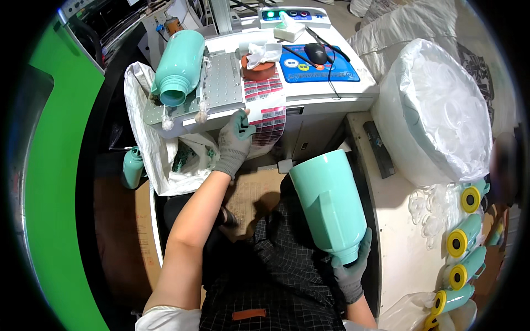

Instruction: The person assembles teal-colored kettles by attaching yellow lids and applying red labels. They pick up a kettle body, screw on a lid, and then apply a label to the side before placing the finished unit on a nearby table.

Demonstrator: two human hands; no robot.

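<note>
My right hand (353, 267), in a grey-green glove, grips a large mint-green bottle (328, 201) by its neck end, base pointing up over my lap. My left hand (234, 140), also gloved, reaches to the front edge of the white work table (320, 102) and touches a hanging strip of red and white labels (270, 118). A second mint-green bottle (178, 66) lies on its side on a perforated metal plate (221, 83), mouth toward me.
A roll of labels (258, 69), a black mouse (316, 53) on a blue pad and a control box (292, 15) sit on the table. At right, a big bag of clear plastic parts (441, 110) and several mint lids with yellow caps (464, 243). A white sack (144, 138) hangs at left.
</note>
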